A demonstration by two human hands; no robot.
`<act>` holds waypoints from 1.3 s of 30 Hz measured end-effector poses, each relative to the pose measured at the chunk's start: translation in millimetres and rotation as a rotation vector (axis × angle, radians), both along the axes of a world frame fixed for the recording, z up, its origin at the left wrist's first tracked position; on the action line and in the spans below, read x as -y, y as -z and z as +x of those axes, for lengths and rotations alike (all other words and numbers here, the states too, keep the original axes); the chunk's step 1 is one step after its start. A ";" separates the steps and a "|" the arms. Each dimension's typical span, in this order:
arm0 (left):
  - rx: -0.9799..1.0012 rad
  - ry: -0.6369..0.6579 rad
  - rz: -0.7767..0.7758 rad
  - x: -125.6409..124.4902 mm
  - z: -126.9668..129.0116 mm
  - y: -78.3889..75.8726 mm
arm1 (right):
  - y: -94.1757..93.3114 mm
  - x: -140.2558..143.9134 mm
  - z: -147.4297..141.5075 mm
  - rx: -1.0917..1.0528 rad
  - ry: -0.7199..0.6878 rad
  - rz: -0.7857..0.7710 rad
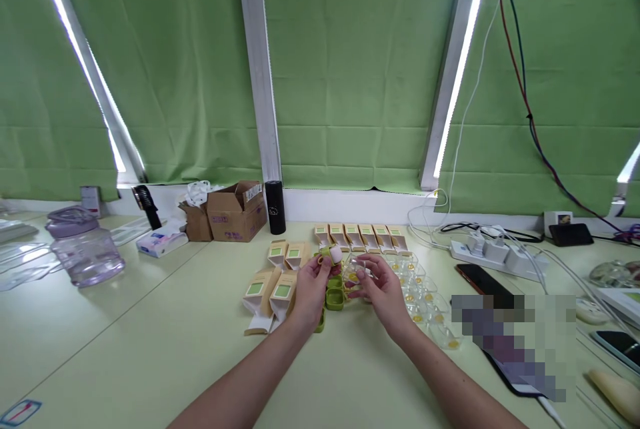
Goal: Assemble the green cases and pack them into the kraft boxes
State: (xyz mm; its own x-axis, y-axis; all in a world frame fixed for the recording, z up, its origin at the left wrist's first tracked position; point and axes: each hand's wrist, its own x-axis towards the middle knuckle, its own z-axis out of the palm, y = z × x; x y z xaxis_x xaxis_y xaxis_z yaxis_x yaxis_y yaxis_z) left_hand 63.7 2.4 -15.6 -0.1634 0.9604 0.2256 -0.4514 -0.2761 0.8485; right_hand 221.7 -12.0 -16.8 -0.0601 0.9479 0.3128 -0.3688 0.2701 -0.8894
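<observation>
My left hand (311,287) is closed on a small green piece with a rounded white part (335,255) at its end. Close beside it, my right hand (385,292) pinches a small clear plastic case (354,274). Between and below the hands lie several small olive-green square cases (335,299), partly covered by my fingers. Rows of clear plastic cases with yellow spots (417,299) sit to the right. Left of my left hand are several tan paper boxes with green windows (259,289), their flaps open. Another row of such boxes (353,237) stands behind.
A cardboard box (237,212) and a black cylinder (275,207) stand at the back. Further left are a tissue pack (161,242) and a clear lilac-lidded jug (86,249). To the right lie a power strip (500,259) with cables and a phone (484,284).
</observation>
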 end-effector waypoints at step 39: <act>-0.337 -0.019 0.076 13.4 4.7 -7.5 | 8.6 9.4 0.4 0.020 -0.042 0.085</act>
State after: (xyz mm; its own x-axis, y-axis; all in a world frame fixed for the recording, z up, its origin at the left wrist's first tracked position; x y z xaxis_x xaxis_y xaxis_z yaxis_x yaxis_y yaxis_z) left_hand 68.4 -11.0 -8.1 -0.0852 0.9365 0.3403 -0.1430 -0.3495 0.9260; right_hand 222.1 -21.3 -25.3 -0.1062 0.9146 0.3903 -0.3636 0.3296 -0.8713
